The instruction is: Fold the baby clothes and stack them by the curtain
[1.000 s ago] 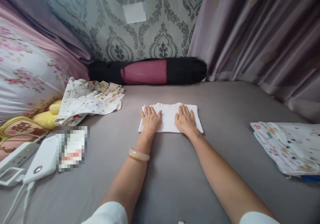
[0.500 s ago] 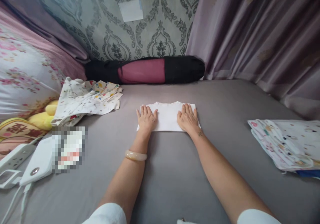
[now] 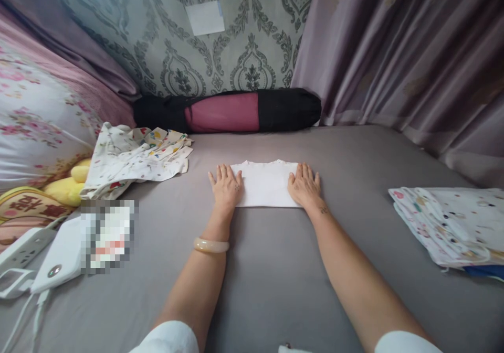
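Observation:
A white garment (image 3: 265,185), folded into a flat rectangle with what looks like a neckline along its far edge, lies on the grey sheet (image 3: 271,269). My left hand (image 3: 226,185) rests flat across its left end, palm down with the fingers apart. Over the right end my right hand (image 3: 306,186) lies the same way, open and pressing flat. Both hands cover the garment's side edges, so those are hidden. Neither hand grips anything.
Rumpled patterned clothes (image 3: 137,159) lie to the left, near a power strip (image 3: 23,248) and a white power bank (image 3: 63,253) with cables. Folded printed clothes (image 3: 452,227) are stacked at right. A black and pink rolled bag (image 3: 224,111) lies along the wall.
My hands have slid apart, the left one leftward and the right one rightward, out to the garment's ends. The garment has stayed in place.

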Available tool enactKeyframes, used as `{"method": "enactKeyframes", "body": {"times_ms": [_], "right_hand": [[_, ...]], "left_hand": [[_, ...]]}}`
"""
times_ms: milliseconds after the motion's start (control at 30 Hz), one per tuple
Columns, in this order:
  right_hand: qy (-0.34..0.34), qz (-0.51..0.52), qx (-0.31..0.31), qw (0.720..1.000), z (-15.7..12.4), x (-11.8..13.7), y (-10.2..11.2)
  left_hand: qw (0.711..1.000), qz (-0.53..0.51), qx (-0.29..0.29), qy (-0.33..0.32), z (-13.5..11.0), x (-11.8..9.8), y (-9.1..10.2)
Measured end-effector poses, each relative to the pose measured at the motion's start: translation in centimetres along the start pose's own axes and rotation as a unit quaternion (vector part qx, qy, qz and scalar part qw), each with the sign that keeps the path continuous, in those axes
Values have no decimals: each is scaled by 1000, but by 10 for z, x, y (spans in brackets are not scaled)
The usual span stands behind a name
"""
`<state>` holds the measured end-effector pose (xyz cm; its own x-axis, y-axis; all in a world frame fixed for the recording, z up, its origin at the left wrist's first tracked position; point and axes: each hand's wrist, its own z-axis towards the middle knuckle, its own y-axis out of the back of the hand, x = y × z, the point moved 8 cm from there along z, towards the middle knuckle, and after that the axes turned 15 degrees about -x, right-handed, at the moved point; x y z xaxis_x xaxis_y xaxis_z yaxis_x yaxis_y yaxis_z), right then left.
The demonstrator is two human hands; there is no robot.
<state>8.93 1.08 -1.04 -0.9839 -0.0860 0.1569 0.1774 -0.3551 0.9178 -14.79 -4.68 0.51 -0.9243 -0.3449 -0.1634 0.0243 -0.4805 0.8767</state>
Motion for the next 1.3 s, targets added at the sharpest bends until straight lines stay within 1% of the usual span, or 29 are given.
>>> {"method": "enactKeyframes", "body": {"times_ms": [67,133,333,467,567,633,700,800,1000,1100,1200,1300], "right_hand": [[-2,1,11,1000,0,-2,-3],[-3,-1,16,1000,-1,-3,-5],[-6,13,11,1000,0,-3,-4],[2,17,-8,1000,-1,3,0],[21,22,-24,999,-3,13,3],[27,25,-28,999,-5,17,4],[27,26,-26,999,-7,19,4],[29,26,-26,999,-9,20,4],[29,28,-39,998,-10,18,6],[38,32,-63,997,-9,23,10],[70,53,-79,993,-10,39,12],[116,75,-48,989,-16,59,8]], "left_hand": [[1000,-2,29,-2,-1,2,-5],[999,-2,42,-2,-2,2,-7],[999,-1,43,0,-2,3,-6],[1000,2,21,2,-1,1,-3],[1000,6,-18,-10,-2,-7,3],[999,3,-26,-25,-5,-15,4],[999,-2,-7,-37,-8,-21,-1],[999,-5,26,-42,-12,-23,-8],[999,-18,33,-35,-12,-21,-10],[999,-33,11,-34,-10,-22,-7],[996,-71,-46,-33,-5,-21,2],[985,-138,-102,-10,1,-14,9]]}}
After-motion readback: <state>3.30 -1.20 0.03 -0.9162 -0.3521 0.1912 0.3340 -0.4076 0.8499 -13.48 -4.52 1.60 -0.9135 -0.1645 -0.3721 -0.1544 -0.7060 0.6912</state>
